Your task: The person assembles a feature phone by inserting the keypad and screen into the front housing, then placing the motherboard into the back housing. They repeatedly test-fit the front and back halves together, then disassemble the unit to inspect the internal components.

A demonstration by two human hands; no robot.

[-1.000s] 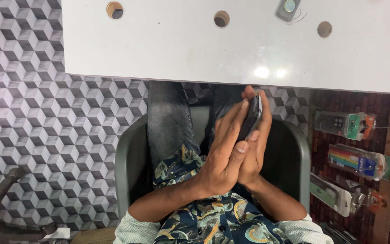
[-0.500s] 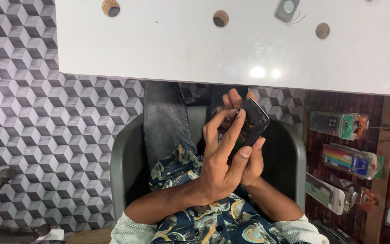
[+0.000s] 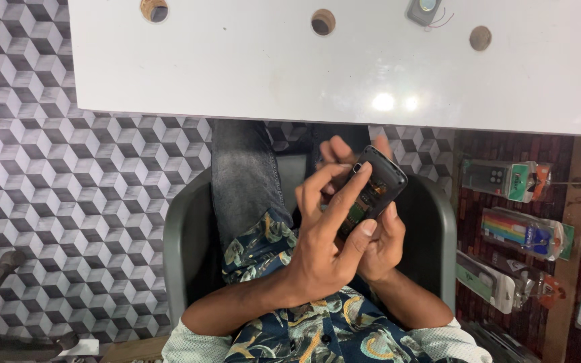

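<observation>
The small black phone with its back cover off [image 3: 373, 190] sits above the lap, below the white desk [image 3: 304, 74] edge, long axis tilted up and to the right. The right hand [image 3: 379, 243] cups it from beneath (fingers wrapped round its lower end), while the left hand [image 3: 321, 249] lies over it, forefinger and thumb pinching its edges.

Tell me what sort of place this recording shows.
Probably a small phone repair or accessory shop. The hands hold an opened phone with its insides showing, packaged accessories lie on display at the right, and a white counter with round holes stands in front.
</observation>
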